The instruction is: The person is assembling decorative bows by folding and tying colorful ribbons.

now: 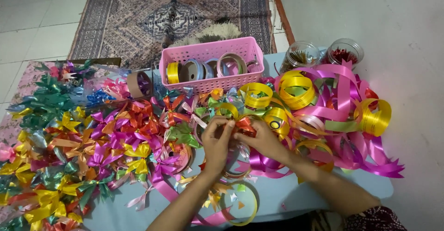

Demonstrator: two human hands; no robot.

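My left hand [216, 141] and my right hand [264, 139] meet at the middle of a low light-blue table [286, 198]. Together they pinch a small red ribbon bow [243, 124] between their fingertips. Around them lie loose coils of yellow ribbon [296, 88] and pink ribbon [340, 97]. A big heap of finished ribbon bows [92, 152] in many colours spreads to the left of my hands.
A pink plastic basket [210, 51] with several ribbon rolls stands at the table's far side. Two clear jars [344, 51] sit at the back right. A brown tape roll [138, 84] lies left of the basket. A patterned rug [171, 13] covers the floor beyond.
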